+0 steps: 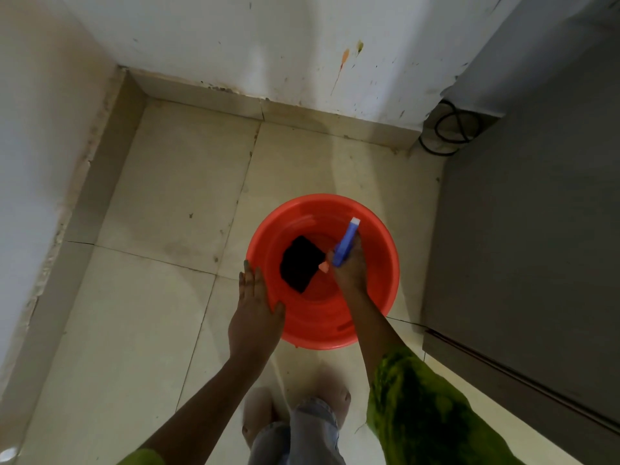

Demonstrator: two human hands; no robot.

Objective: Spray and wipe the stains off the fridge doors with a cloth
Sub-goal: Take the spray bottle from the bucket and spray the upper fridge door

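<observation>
A red plastic bucket [379, 263] stands on the tiled floor in front of me. A dark folded cloth [300, 263] lies at its bottom. My right hand [350, 266] reaches inside the bucket and is closed around a spray bottle with a blue head [345, 245] and an orange trigger tip, right beside the cloth. My left hand [255, 313] rests flat against the bucket's outer left rim, fingers apart and holding nothing. The grey fridge [536, 213] rises along the right edge of the view, its side facing me.
White walls meet in a corner behind the bucket, with orange and green stains [345, 62] on the far wall. A black cable [449, 129] coils on the floor behind the fridge. My feet [295, 417] stand just behind the bucket.
</observation>
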